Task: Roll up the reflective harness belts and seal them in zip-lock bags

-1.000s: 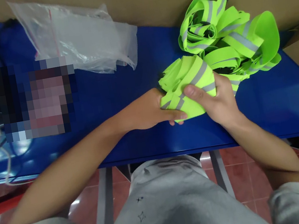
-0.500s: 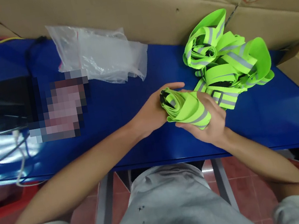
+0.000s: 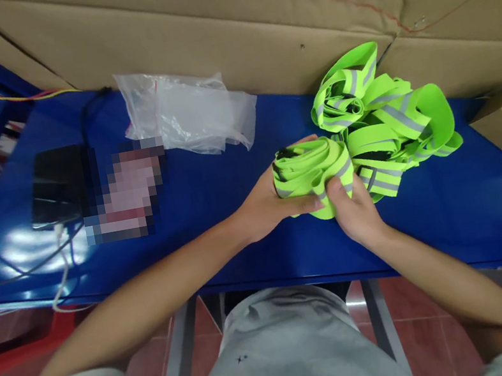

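I hold a bundle of bright yellow-green strap (image 3: 302, 169), wound in loose, flattened layers with the edges facing up. Grey bands mark its outside, and black shows at its upper left. It sits between my left hand (image 3: 269, 205) and right hand (image 3: 358, 211), the latter against its near face, a fold hanging below.

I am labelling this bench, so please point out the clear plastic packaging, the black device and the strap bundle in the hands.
Clear plastic packaging (image 3: 194, 115), head view: middle of its surface.
Black device (image 3: 55, 187), head view: its flat top.
Strap bundle (image 3: 306, 168), head view: its folded side.
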Available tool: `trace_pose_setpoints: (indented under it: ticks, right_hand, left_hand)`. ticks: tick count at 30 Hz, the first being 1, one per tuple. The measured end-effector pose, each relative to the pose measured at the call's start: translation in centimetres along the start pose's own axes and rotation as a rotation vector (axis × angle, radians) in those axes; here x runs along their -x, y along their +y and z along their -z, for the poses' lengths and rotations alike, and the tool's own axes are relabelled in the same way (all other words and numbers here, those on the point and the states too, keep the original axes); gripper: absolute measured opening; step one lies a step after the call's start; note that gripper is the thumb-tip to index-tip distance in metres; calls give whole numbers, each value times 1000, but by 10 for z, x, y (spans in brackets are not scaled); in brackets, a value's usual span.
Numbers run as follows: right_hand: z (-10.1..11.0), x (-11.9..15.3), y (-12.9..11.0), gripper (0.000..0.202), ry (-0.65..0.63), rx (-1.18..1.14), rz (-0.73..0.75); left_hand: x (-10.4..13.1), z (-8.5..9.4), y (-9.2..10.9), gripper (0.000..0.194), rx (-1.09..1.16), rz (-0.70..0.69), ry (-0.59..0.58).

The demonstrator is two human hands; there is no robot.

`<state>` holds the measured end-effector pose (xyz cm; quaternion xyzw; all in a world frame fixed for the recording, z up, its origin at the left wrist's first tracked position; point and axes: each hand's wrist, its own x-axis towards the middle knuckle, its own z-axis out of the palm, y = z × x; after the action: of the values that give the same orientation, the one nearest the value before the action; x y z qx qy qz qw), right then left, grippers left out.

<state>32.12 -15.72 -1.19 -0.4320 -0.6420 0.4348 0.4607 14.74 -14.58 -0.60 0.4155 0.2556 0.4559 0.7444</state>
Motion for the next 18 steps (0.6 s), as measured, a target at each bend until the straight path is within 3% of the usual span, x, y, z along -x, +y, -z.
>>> trace_pose_setpoints:
  ticks: [6, 11, 15, 18]
  right_hand:
    - [-10, 3, 2, 67, 175, -2, -42]
    - [-30, 5, -9, 60, 64, -299, -200]
    - [-52, 12, -23, 63, 0, -415, -249]
    - [-66, 11, -27, 66, -127, -250, -164]
  left_hand:
    - [5, -13, 1, 86, -83, -105, 189]
    - [11, -22, 9, 72, -75, -126, 251]
    - [43, -23, 3, 67, -52, -137, 383]
    - [84, -13, -4, 59, -128, -194, 589]
